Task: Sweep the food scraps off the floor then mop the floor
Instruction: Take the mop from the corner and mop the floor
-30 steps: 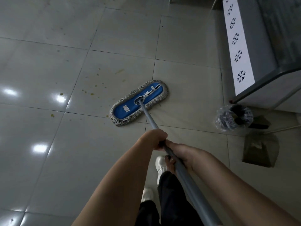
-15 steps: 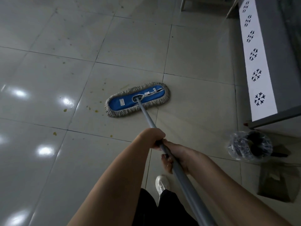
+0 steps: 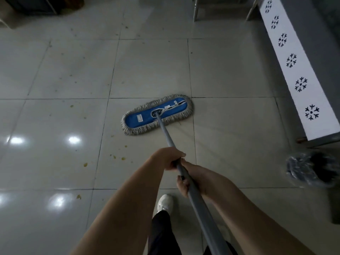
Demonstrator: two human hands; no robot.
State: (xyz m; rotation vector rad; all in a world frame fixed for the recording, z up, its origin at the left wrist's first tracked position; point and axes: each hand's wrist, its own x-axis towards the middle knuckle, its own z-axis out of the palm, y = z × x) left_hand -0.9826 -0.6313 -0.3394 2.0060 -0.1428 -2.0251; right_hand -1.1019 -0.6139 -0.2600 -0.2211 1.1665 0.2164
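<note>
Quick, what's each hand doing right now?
Left hand: closed around the grey metal mop pole, farther down it.
Right hand: closed around the same pole, nearer the body.

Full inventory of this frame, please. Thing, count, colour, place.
floor: one, pale grey glossy tiles, fills the view
mop head: one, blue with a grey fringe, flat on the floor at centre
mop handle: one, grey, from the mop head back to the person
food scraps: many small bits, yellowish, scattered left of the mop
white strip: one, white with six black marks, on the grey unit at right
bin: one, dark with a clear liner, right edge, blurred
metal legs: two, grey, top
shoe: one, white, bottom centre
trouser leg: one, black, bottom centre
left hand: grips the mop handle, further down
right hand: grips the mop handle behind it
</note>
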